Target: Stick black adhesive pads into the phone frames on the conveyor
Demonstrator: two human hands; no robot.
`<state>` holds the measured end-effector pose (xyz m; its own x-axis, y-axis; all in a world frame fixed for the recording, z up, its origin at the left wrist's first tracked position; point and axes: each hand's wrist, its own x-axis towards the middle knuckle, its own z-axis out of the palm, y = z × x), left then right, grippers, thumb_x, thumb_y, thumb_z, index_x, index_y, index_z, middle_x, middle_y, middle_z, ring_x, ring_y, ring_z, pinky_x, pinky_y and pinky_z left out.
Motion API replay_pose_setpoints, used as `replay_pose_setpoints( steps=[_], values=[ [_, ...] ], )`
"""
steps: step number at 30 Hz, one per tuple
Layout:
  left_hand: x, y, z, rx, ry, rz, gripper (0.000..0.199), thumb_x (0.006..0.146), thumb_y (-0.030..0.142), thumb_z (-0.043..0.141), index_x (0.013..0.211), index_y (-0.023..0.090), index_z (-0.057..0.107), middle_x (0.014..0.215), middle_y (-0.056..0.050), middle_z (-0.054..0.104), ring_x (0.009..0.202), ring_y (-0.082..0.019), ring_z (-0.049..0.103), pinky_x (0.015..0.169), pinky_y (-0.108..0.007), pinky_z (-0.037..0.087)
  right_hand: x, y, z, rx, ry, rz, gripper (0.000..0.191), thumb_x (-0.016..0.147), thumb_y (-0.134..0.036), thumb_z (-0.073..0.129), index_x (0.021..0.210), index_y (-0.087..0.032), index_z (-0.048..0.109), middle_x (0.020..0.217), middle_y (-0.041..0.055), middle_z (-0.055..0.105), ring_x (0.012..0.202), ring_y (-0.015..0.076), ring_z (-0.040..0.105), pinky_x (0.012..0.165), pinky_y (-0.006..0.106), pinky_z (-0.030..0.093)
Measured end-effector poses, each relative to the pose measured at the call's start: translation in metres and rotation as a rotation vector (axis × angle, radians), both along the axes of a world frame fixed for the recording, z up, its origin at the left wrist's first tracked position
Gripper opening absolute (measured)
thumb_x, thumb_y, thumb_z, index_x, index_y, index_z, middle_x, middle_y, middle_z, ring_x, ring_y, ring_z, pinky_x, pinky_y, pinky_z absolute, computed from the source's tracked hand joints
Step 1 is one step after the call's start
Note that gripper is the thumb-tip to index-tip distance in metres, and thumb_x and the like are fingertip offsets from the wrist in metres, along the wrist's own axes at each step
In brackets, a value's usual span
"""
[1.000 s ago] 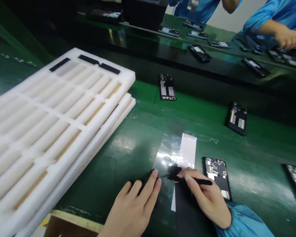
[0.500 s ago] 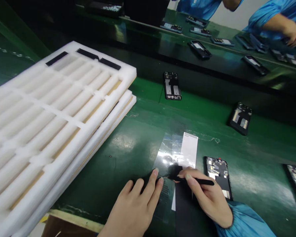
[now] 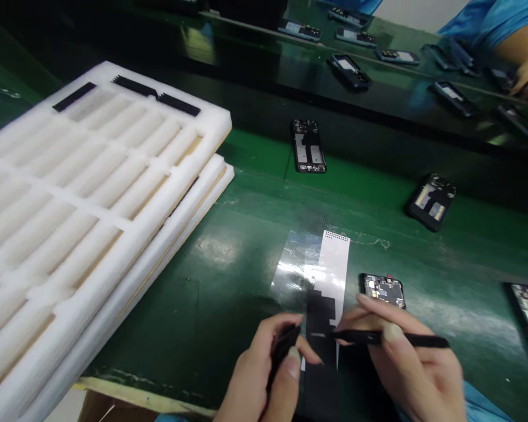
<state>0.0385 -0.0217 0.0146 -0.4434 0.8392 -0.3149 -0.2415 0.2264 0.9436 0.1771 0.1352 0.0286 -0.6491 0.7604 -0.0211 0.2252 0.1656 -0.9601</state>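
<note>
Right hand [image 3: 416, 366] grips black tweezers [image 3: 391, 337] over a black strip [image 3: 321, 316] on clear film [image 3: 293, 264]; left hand [image 3: 259, 375] pinches a dark piece [image 3: 282, 351], phone frame [image 3: 382, 290] just beside.

No legible text, label, brand, number or sign anywhere in view. Only tiny printed markings on the phone circuit board [image 3: 382, 290] just beyond the right hand's fingers, far too small and blurred to read. Along the top end of the white backing strip [image 3: 337, 258], a neat row of small dots, no letters or digits.
</note>
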Motion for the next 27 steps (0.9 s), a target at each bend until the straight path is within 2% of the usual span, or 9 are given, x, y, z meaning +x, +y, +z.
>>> replay_pose_setpoints(
  steps=[2,3,5,10,15,17,21,24,27],
  values=[
    [0.005,0.01,0.009,0.044,-0.43,-0.053,0.033,0.103,0.045,0.046,0.129,0.024,0.05,0.093,-0.004,0.071,0.048,-0.005,0.043,0.046,-0.019,0.033,0.003,-0.005,0.012,-0.057,0.021,-0.06,0.028,0.101,-0.037,0.056,0.119,-0.026,0.074,0.082,0.0056,0.079,0.082,0.0219,0.077,0.077,0.029,0.062],
    [0.006,0.014,0.012,0.065,-0.546,-0.078,0.038,0.101,0.049,0.048,0.128,0.023,0.051,0.094,-0.006,0.07,0.05,-0.004,0.042,0.048,-0.019,0.032,0.003,-0.007,0.016,-0.072,0.013,-0.075,0.026,0.1,-0.038,0.059,0.116,-0.027,0.076,0.082,0.0047,0.079,0.081,0.0207,0.077,0.079,0.028,0.061],
    [0.004,0.02,0.018,0.079,-0.643,-0.103,0.042,0.098,0.052,0.054,0.126,0.021,0.055,0.096,-0.008,0.069,0.055,-0.004,0.046,0.053,-0.021,0.033,0.003,-0.008,0.02,-0.062,-0.008,-0.086,0.024,0.098,-0.041,0.061,0.112,-0.03,0.078,0.081,0.0023,0.08,0.08,0.0179,0.076,0.081,0.024,0.06],
    [0.001,0.027,0.024,0.067,-0.729,-0.133,0.041,0.096,0.049,0.06,0.125,0.019,0.056,0.092,-0.006,0.068,0.058,-0.004,0.048,0.055,-0.022,0.03,0.007,0.0,0.018,0.0,0.007,-0.046,0.023,0.098,-0.043,0.061,0.111,-0.034,0.078,0.087,-0.0002,0.082,0.081,0.0159,0.076,0.081,0.021,0.059],
    [0.005,0.032,0.027,0.064,-0.727,-0.142,0.04,0.096,0.048,0.061,0.124,0.018,0.057,0.092,-0.007,0.068,0.057,-0.004,0.047,0.056,-0.023,0.031,0.018,0.007,0.016,0.089,0.021,0.021,0.022,0.099,-0.039,0.061,0.112,-0.033,0.077,0.087,-0.0008,0.082,0.082,0.015,0.077,0.08,0.018,0.059],
    [0.007,0.034,0.028,0.058,-0.724,-0.147,0.042,0.096,0.048,0.061,0.125,0.018,0.057,0.091,-0.006,0.068,0.056,-0.004,0.047,0.056,-0.023,0.032,0.021,0.006,0.016,0.11,0.01,0.008,0.022,0.099,-0.039,0.061,0.111,-0.032,0.078,0.088,-0.0002,0.082,0.083,0.0153,0.078,0.081,0.018,0.059],
    [0.008,0.035,0.03,0.049,-0.695,-0.169,0.044,0.096,0.049,0.06,0.128,0.019,0.057,0.095,-0.008,0.069,0.057,-0.004,0.047,0.056,-0.023,0.033,0.024,0.004,0.015,0.104,-0.008,-0.045,0.024,0.098,-0.042,0.061,0.108,-0.03,0.079,0.095,0.0027,0.082,0.088,0.0199,0.078,0.08,0.023,0.061],
    [0.008,0.034,0.033,0.04,-0.681,-0.178,0.042,0.099,0.047,0.055,0.133,0.021,0.056,0.1,-0.01,0.07,0.061,-0.006,0.049,0.058,-0.024,0.034,0.025,0.004,0.016,0.102,0.004,-0.019,0.024,0.098,-0.041,0.06,0.109,-0.031,0.079,0.095,0.0039,0.082,0.088,0.0229,0.077,0.08,0.029,0.063],
    [0.008,0.034,0.033,0.031,-0.688,-0.173,0.041,0.102,0.044,0.05,0.136,0.022,0.055,0.101,-0.011,0.07,0.062,-0.007,0.049,0.059,-0.024,0.036,0.026,0.006,0.017,0.111,0.005,0.006,0.024,0.099,-0.038,0.059,0.112,-0.033,0.078,0.094,0.0036,0.082,0.087,0.0237,0.077,0.078,0.03,0.063]
  ],
)
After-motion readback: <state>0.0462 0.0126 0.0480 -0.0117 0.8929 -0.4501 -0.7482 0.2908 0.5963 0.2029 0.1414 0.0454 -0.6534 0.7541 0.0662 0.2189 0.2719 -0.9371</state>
